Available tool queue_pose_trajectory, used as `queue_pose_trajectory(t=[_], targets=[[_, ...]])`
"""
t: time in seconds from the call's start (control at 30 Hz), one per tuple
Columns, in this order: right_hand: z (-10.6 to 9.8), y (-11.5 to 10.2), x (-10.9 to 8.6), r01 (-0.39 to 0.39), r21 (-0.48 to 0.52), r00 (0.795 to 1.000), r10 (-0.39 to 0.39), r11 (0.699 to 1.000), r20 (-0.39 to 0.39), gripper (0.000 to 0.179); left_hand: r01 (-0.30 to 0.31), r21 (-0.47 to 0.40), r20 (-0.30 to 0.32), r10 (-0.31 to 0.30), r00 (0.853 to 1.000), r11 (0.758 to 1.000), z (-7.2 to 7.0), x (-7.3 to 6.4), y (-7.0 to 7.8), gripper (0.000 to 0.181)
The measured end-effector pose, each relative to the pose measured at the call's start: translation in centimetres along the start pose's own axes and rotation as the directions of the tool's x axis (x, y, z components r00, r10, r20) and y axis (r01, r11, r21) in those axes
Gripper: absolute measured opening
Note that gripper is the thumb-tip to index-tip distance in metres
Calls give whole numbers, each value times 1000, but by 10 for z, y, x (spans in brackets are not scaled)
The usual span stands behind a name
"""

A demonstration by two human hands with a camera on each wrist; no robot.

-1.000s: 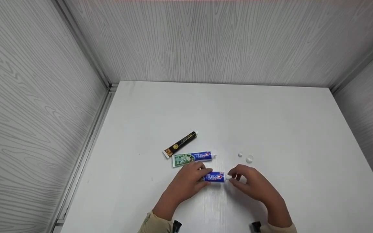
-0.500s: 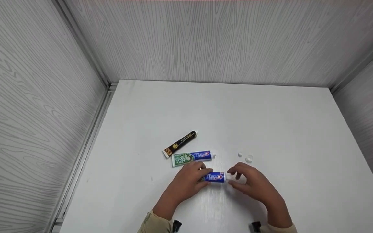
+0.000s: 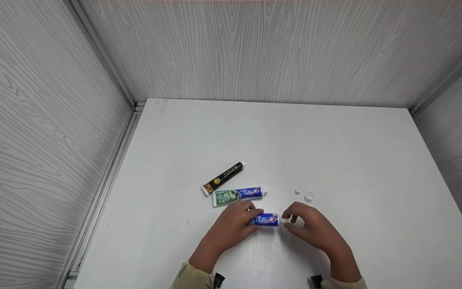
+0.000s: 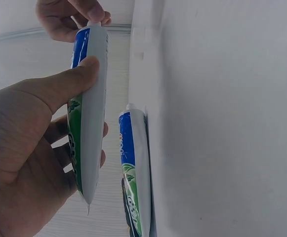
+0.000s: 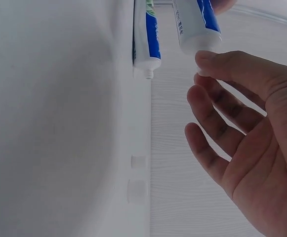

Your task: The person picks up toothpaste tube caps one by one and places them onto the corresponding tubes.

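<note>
My left hand (image 3: 233,225) grips a blue, green and white toothpaste tube (image 3: 266,219) around its middle, thumb on one face and fingers behind, its nozzle end pointing right. At that end my right hand (image 3: 313,226) pinches the small white cap (image 5: 200,72) between thumb and index finger; the fingertips hide most of it. The other right fingers are loosely bent, as the right wrist view shows. Just beyond lies a second blue and green toothpaste tube (image 3: 250,193), its narrow nozzle bare.
A black and gold tube (image 3: 223,178) lies slanted behind the second toothpaste tube. Right of the tubes, a small white cap (image 3: 297,192) and a larger translucent one (image 3: 309,196) rest on the white table (image 3: 279,140). Wood-grained panels (image 3: 231,52) stand around the table.
My right thumb and index finger spread apart at the cap half a second ago and have closed on it again. The left hand and the tube have stayed put.
</note>
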State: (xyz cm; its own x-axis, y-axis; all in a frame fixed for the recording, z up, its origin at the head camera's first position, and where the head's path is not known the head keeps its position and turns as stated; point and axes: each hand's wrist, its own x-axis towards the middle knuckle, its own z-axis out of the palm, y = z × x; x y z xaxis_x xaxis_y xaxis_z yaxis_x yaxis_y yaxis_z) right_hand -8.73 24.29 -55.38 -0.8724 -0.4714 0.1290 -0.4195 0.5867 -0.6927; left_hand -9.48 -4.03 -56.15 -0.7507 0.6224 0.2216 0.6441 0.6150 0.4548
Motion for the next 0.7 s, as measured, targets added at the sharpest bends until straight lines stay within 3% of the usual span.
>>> queue_pose_trajectory(t=[0.4,0.7], targets=[[-1,2,0,-44,38,998,42,998,56,19,9,1,4,-9,1000,1000,0,0,0,39],[1,4,-1,7,60,1000,-9,998,24,21,35,2,20,-35,999,999,0,0,0,40]])
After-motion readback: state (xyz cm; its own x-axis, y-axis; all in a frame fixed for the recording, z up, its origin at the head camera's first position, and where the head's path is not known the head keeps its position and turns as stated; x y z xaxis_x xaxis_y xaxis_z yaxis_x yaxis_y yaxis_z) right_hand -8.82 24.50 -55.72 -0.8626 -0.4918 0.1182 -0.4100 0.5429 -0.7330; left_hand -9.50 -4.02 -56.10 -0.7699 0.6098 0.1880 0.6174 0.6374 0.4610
